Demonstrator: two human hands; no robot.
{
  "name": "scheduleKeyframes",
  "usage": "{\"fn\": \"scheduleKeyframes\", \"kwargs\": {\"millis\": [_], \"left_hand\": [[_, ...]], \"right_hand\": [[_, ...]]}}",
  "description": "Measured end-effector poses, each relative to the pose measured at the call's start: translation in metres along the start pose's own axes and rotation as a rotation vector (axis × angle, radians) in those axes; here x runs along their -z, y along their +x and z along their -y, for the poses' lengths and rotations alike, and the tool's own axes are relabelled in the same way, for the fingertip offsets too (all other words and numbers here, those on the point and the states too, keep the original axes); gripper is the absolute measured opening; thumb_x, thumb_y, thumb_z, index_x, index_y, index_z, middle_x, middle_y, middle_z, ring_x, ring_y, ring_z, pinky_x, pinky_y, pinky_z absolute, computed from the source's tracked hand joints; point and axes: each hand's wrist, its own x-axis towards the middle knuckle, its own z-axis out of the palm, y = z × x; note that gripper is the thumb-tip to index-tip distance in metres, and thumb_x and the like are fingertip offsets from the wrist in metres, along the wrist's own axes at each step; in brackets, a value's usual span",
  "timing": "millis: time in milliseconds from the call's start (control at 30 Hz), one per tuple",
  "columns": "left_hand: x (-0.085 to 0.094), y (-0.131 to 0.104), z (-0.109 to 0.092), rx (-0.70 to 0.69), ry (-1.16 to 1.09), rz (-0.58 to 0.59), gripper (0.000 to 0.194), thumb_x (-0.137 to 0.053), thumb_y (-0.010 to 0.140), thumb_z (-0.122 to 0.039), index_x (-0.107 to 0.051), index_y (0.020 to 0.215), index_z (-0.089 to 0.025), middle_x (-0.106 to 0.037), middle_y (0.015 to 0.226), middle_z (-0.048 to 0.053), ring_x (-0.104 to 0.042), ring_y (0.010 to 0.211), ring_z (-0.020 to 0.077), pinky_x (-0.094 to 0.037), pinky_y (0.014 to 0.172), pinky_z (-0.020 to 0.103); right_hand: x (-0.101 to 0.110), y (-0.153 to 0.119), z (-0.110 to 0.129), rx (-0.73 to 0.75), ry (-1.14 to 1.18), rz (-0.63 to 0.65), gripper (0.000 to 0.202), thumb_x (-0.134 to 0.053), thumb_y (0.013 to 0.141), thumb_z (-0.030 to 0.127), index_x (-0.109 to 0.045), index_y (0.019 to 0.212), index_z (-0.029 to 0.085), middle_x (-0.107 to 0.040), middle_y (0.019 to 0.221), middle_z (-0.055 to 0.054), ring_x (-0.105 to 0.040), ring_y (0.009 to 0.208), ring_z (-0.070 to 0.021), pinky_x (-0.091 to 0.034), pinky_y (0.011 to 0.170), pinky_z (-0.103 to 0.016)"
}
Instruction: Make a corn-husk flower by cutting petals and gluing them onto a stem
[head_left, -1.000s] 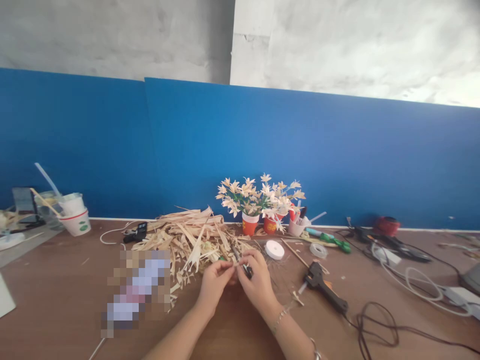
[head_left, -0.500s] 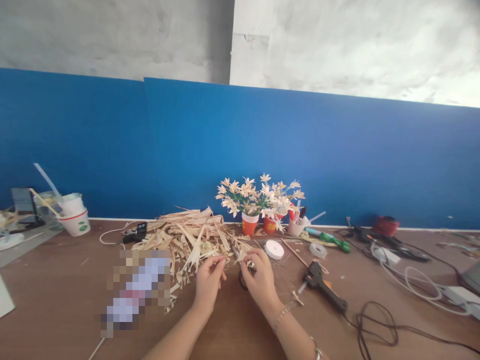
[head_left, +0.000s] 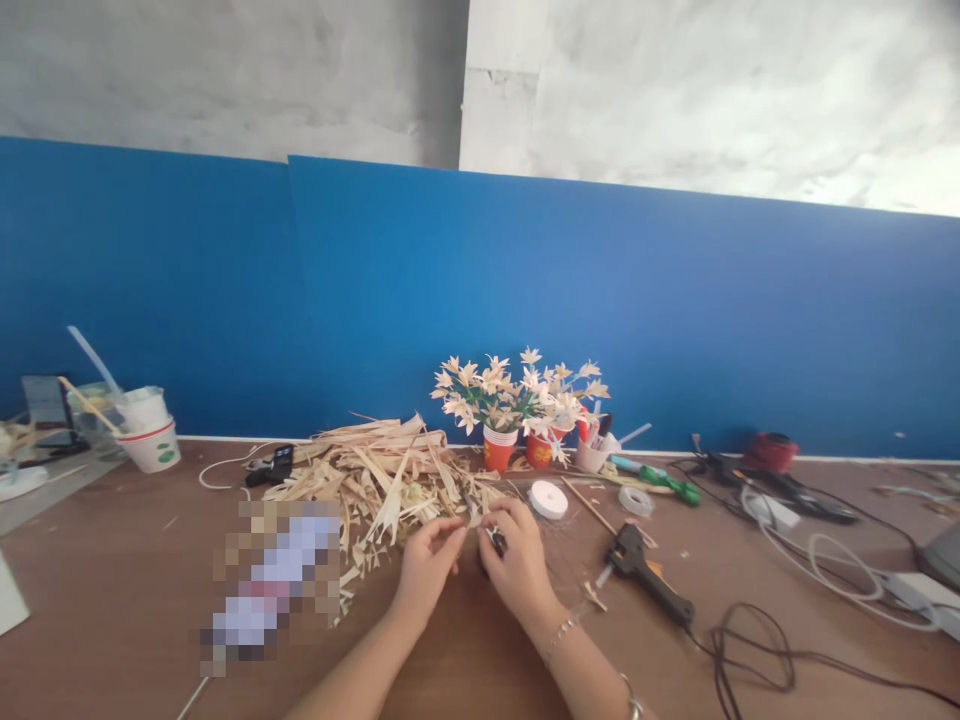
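My left hand point(head_left: 429, 568) and my right hand point(head_left: 517, 552) come close together above the table front, each with thumb and fingers pinched. Between their fingertips is a small pale piece of dried husk point(head_left: 474, 521), its far side hard to make out. Under my right hand lie scissors point(head_left: 497, 541) with dark handles, partly hidden by the fingers. Just beyond and left of my hands spreads a heap of dried husk strips point(head_left: 390, 470). A white tape roll point(head_left: 548, 500) lies right of my right hand.
Husk flowers stand in red paper cups point(head_left: 499, 450) at the back. To the right lie a black glue gun point(head_left: 649, 575), a clear tape roll point(head_left: 636, 500) and looped cables point(head_left: 757, 650). A white cup point(head_left: 156, 447) stands far left, and a blue partition point(head_left: 480, 270) closes the rear.
My left hand has moved right and slightly down, so its fingertips now nearly meet those of my right hand. My right hand has shifted only a little.
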Motion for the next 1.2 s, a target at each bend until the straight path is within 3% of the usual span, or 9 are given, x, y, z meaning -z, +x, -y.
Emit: {"fn": "scheduleKeyframes", "kwargs": {"millis": [167,400,567,733,833,933,1067,1200], "left_hand": [[0.001,0.004,0.009,-0.030,-0.015,0.033,0.034,-0.068,0.063,-0.039,-0.064,0.084,-0.013,-0.065,0.071,0.003,-0.044,0.040,0.0054,-0.035,0.039,0.019],[0.002,0.003,0.008,-0.086,0.080,0.039,0.022,-0.064,0.065,-0.037,-0.062,0.066,-0.015,-0.053,0.049,-0.004,-0.043,0.039,0.0084,-0.034,0.042,0.021],[0.003,0.002,0.006,-0.102,0.120,0.015,0.021,-0.062,0.068,-0.037,-0.063,0.067,-0.016,-0.052,0.049,-0.004,-0.045,0.041,0.0107,-0.035,0.044,0.022],[0.006,0.002,0.007,-0.214,0.229,-0.061,0.015,-0.060,0.070,-0.032,-0.065,0.070,-0.018,-0.061,0.060,0.001,-0.053,0.053,0.0155,-0.041,0.053,0.025],[0.006,0.001,0.005,-0.318,0.299,-0.086,0.011,-0.060,0.071,-0.029,-0.066,0.069,-0.019,-0.063,0.069,0.003,-0.056,0.064,0.0180,-0.043,0.062,0.027],[0.006,0.000,0.003,-0.332,0.296,-0.074,0.013,-0.060,0.070,-0.031,-0.066,0.067,-0.020,-0.064,0.069,0.004,-0.056,0.064,0.0187,-0.043,0.062,0.027],[0.005,-0.001,0.003,-0.244,0.220,-0.074,0.020,-0.062,0.069,-0.039,-0.067,0.068,-0.020,-0.063,0.064,0.004,-0.056,0.059,0.0182,-0.043,0.055,0.026],[0.005,-0.001,0.003,-0.204,0.163,-0.064,0.023,-0.061,0.071,-0.041,-0.064,0.069,-0.018,-0.057,0.053,0.000,-0.051,0.049,0.0138,-0.040,0.048,0.023]], "right_hand": [[-0.001,-0.001,0.000,0.021,-0.021,0.006,0.010,-0.050,0.076,0.012,-0.057,0.076,0.019,-0.054,0.090,-0.007,-0.053,0.087,-0.0205,-0.045,0.076,-0.035],[0.000,0.000,0.002,0.041,-0.007,-0.007,0.012,-0.050,0.077,0.011,-0.058,0.078,0.019,-0.055,0.090,-0.007,-0.054,0.086,-0.0204,-0.046,0.076,-0.035],[0.001,0.001,0.005,0.042,0.035,-0.001,0.015,-0.048,0.077,0.011,-0.059,0.081,0.020,-0.055,0.091,-0.008,-0.053,0.088,-0.0211,-0.046,0.078,-0.037],[0.004,0.002,0.005,-0.043,0.168,-0.006,0.016,-0.047,0.074,0.010,-0.057,0.082,0.019,-0.055,0.088,-0.007,-0.053,0.088,-0.0204,-0.045,0.079,-0.035],[0.004,0.002,0.004,-0.129,0.242,-0.049,0.011,-0.045,0.079,0.014,-0.055,0.082,0.019,-0.056,0.085,-0.006,-0.054,0.084,-0.0188,-0.045,0.077,-0.033],[0.002,0.001,0.000,-0.187,0.267,-0.060,0.010,-0.044,0.083,0.020,-0.055,0.081,0.019,-0.058,0.083,-0.005,-0.055,0.080,-0.0176,-0.045,0.073,-0.030],[0.003,0.002,-0.008,-0.225,0.118,-0.066,0.013,-0.043,0.083,0.020,-0.056,0.082,0.019,-0.061,0.080,-0.005,-0.057,0.075,-0.0179,-0.044,0.067,-0.028],[0.011,0.003,-0.016,-0.303,-0.235,0.176,0.009,-0.050,0.073,0.016,-0.057,0.073,0.020,-0.063,0.067,-0.004,-0.058,0.064,-0.0196,-0.039,0.059,-0.028]]}}
